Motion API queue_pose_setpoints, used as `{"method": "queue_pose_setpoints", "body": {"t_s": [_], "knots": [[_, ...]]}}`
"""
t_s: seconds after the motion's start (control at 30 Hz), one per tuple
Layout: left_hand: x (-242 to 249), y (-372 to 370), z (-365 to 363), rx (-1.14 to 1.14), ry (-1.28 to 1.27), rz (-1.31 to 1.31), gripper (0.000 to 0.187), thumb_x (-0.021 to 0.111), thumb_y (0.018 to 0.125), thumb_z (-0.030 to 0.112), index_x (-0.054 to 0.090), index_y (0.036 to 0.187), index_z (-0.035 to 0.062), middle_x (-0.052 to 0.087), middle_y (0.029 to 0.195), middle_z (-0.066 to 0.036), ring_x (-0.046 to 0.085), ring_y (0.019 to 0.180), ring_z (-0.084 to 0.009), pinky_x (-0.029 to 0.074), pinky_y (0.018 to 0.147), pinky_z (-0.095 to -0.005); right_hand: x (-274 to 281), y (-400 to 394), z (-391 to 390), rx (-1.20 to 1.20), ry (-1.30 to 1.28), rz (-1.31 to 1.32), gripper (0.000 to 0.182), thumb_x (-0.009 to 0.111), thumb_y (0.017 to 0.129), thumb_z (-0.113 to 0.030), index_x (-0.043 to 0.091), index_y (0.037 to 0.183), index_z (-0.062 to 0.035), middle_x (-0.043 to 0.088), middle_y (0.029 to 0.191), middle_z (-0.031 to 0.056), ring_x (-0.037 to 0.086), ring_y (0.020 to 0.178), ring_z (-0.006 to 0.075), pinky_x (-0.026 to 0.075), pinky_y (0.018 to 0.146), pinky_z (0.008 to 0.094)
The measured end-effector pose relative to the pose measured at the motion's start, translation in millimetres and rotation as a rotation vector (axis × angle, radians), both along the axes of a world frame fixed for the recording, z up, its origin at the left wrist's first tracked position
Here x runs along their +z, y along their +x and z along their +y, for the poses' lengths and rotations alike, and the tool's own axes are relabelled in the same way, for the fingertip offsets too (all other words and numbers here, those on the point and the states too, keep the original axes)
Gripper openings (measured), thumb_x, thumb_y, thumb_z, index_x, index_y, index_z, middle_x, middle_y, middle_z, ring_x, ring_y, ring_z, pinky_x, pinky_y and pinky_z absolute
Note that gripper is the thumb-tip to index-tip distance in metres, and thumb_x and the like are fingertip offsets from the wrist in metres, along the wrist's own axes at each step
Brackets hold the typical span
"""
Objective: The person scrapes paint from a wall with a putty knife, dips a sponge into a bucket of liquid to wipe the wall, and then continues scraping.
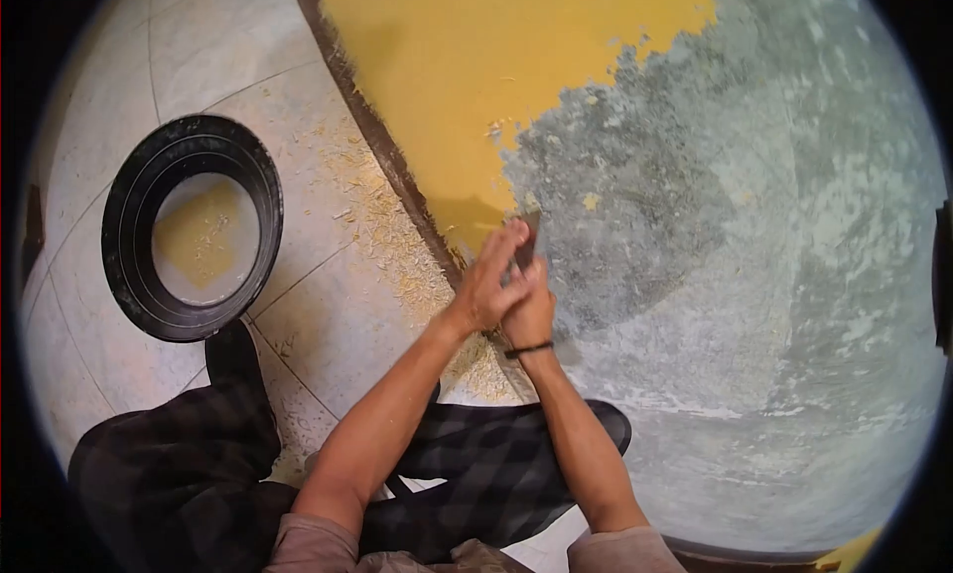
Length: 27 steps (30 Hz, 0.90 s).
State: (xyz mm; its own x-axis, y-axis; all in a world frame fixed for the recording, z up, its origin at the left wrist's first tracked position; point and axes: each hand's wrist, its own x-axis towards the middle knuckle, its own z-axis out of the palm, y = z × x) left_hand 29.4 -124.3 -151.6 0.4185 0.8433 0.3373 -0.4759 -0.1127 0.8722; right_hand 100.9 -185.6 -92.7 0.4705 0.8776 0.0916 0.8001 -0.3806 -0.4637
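Note:
My right hand (pixel 529 305), with a black band at the wrist, is closed around a scraper (pixel 529 237). Its blade meets the wall along the ragged edge of the yellow paint (pixel 427 86). Pressed together, the fingers of my left hand (pixel 484 283) lie along the scraper beside the right hand, their tips near the blade. Bare grey wall (pixel 645 206) with rough patches spreads to the right of the blade. Most of the scraper's handle is hidden by my hands.
A black bucket (pixel 124 235) with whitish liquid and yellow flakes stands on the tiled floor (pixel 318 275) at left. Paint shavings (pixel 412 260) lie along the brown skirting (pixel 372 136). My dark-trousered legs (pixel 476 464) are folded below my arms.

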Motion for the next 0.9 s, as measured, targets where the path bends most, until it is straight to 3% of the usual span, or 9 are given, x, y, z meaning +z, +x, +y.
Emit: {"method": "queue_pose_setpoints", "body": {"t_s": [0.07, 0.17, 0.27, 0.4, 0.5, 0.57, 0.67, 0.7, 0.9], "knots": [[3.4, 6.9, -15.7, 0.046, -0.007, -0.014, 0.069, 0.061, 0.086, 0.035, 0.038, 0.135, -0.0076, 0.04, 0.135, -0.025, 0.034, 0.131, -0.0383, 0.028, 0.109, -0.0405, 2.7, -0.8, -7.4, -0.052, -0.054, -0.027, 0.034, 0.053, 0.091, -0.014, 0.043, 0.124, -0.0076, 0.065, 0.084, 0.0248, 0.064, 0.084, 0.0445, 0.051, 0.065, 0.046], [7.1, 10.3, -18.8, 0.075, -0.033, -0.016, 0.07, 0.061, 0.085, 0.035, 0.037, 0.135, -0.0083, 0.041, 0.134, -0.024, 0.036, 0.13, -0.0382, 0.028, 0.109, -0.0407, 4.7, -3.4, -8.6, -0.044, 0.03, -0.013, 0.03, 0.048, 0.094, -0.014, 0.049, 0.123, -0.0059, 0.068, 0.095, 0.02, 0.068, 0.09, 0.0301, 0.051, 0.072, 0.0372], [4.7, 6.8, -2.3, 0.071, -0.042, -0.013, 0.072, 0.061, 0.086, 0.035, 0.036, 0.136, -0.0089, 0.041, 0.131, -0.025, 0.037, 0.128, -0.0383, 0.029, 0.108, -0.0413, 10.2, -9.7, 14.8, -0.065, -0.032, -0.054, 0.031, 0.047, 0.094, -0.012, 0.048, 0.125, -0.0061, 0.069, 0.097, 0.0172, 0.068, 0.092, 0.0286, 0.051, 0.073, 0.0366], [7.1, 2.7, 16.9, 0.138, -0.04, -0.012, 0.064, 0.055, 0.09, 0.03, 0.035, 0.136, -0.0086, 0.037, 0.137, -0.025, 0.028, 0.136, -0.0371, 0.022, 0.112, -0.0397, -5.9, -4.7, 35.7, 0.108, 0.106, -0.088, 0.032, 0.049, 0.093, -0.014, 0.048, 0.124, -0.0062, 0.068, 0.093, 0.0191, 0.068, 0.09, 0.0306, 0.051, 0.071, 0.039], [7.2, -8.1, 49.6, 0.086, -0.033, 0.072, 0.062, 0.053, 0.09, 0.03, 0.034, 0.135, -0.0095, 0.036, 0.138, -0.025, 0.027, 0.138, -0.0362, 0.021, 0.112, -0.0392, -13.0, 1.9, 68.9, 0.08, 0.132, 0.114, 0.036, 0.051, 0.092, -0.016, 0.047, 0.126, -0.0081, 0.066, 0.098, 0.0243, 0.066, 0.092, 0.0385, 0.051, 0.072, 0.0427], [7.9, -12.2, 64.4, 0.132, -0.107, 0.023, 0.069, 0.056, 0.089, 0.037, 0.035, 0.135, -0.0095, 0.037, 0.134, -0.027, 0.035, 0.13, -0.0391, 0.028, 0.109, -0.0412, 0.0, -6.8, 86.2, 0.098, -0.059, 0.024, 0.035, 0.051, 0.092, -0.017, 0.046, 0.126, -0.0093, 0.063, 0.102, 0.0278, 0.061, 0.096, 0.0442, 0.051, 0.075, 0.0451], [3.7, -10.0, 59.0, 0.169, -0.063, 0.013, 0.069, 0.053, 0.09, 0.04, 0.036, 0.134, -0.0101, 0.036, 0.137, -0.028, 0.033, 0.132, -0.0385, 0.026, 0.11, -0.0412, 1.9, -11.4, 80.7, 0.075, -0.06, 0.052, 0.031, 0.05, 0.093, -0.019, 0.047, 0.123, -0.0097, 0.062, 0.102, 0.0284, 0.058, 0.097, 0.0464, 0.051, 0.074, 0.046], [-1.2, -11.4, 56.1, 0.128, -0.037, 0.006, 0.068, 0.054, 0.09, 0.04, 0.038, 0.133, -0.01, 0.038, 0.137, -0.027, 0.033, 0.133, -0.0377, 0.025, 0.11, -0.0419, -6.5, -7.1, 70.0, 0.131, 0.078, 0.042, 0.027, 0.049, 0.094, -0.02, 0.047, 0.119, -0.0086, 0.064, 0.093, 0.0268, 0.06, 0.093, 0.047, 0.05, 0.069, 0.0473], [-2.7, 6.0, -6.6, 0.049, 0.041, 0.029, 0.061, 0.055, 0.09, 0.032, 0.038, 0.135, -0.0057, 0.038, 0.139, -0.024, 0.031, 0.135, -0.0375, 0.024, 0.11, -0.0425, -2.7, 6.8, -3.2, -0.011, 0.019, -0.016, 0.03, 0.05, 0.094, -0.018, 0.048, 0.123, -0.0089, 0.066, 0.093, 0.0227, 0.065, 0.09, 0.0419, 0.051, 0.069, 0.0425]]}}
